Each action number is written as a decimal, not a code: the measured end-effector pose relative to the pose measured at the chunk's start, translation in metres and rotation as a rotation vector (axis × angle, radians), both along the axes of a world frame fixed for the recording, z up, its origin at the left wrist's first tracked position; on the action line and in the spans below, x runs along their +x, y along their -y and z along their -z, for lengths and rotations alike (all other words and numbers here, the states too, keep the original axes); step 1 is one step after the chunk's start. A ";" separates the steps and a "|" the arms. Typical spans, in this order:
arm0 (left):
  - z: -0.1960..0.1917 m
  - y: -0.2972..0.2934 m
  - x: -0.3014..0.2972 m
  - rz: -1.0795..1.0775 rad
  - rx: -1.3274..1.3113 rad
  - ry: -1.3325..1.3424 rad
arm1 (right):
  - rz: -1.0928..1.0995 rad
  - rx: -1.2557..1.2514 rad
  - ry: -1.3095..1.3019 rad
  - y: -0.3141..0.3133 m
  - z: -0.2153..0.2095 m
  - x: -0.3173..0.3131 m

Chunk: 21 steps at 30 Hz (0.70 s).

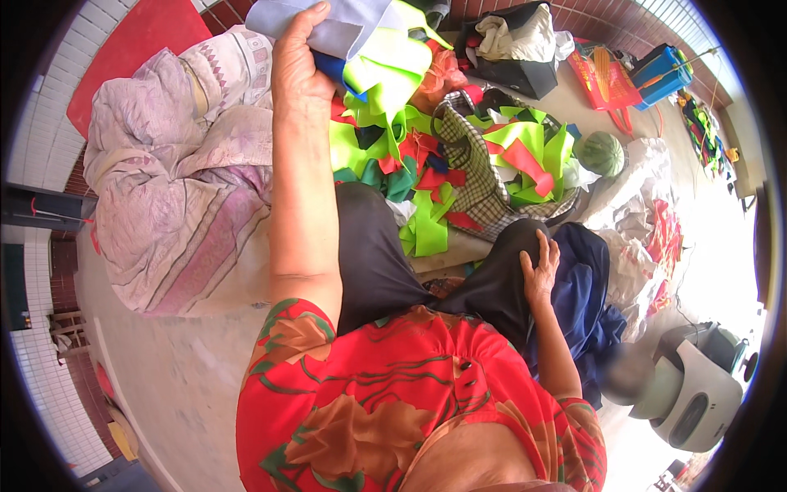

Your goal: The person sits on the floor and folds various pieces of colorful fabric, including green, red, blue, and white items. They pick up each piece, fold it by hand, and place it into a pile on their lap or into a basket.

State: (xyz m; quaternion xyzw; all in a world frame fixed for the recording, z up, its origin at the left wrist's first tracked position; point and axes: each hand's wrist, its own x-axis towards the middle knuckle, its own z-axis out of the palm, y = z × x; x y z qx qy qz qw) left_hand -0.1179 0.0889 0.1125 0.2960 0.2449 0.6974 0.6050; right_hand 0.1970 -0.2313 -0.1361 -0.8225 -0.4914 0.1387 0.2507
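Left hand [299, 70] gripped grey-blue cloth [352, 29]; right hand [539, 271] rested, empty, on knee [506, 250]. Work looked unfinished: some scraps [525, 166] in checked cloth [469, 157], others loose past its left edge.

Left hand [295, 67] around grey cloth [357, 23], apparently

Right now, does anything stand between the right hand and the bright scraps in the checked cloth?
Yes: the bent knee under the right hand, then the near edge of the checked cloth holding the bright scraps. Nothing else visible.
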 end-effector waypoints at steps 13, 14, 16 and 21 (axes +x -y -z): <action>0.074 0.041 0.067 0.581 -0.184 -0.143 | -0.219 0.298 -0.687 -0.080 -0.093 -0.017; 0.076 0.043 0.071 0.610 -0.164 -0.165 | -0.260 0.380 -0.821 -0.096 -0.107 -0.023; 0.073 0.051 0.074 0.667 -0.141 -0.234 | -0.324 0.473 -0.895 -0.127 -0.130 -0.035; 0.066 0.062 0.079 0.726 -0.041 -0.360 | -0.318 0.553 -1.170 -0.172 -0.148 -0.068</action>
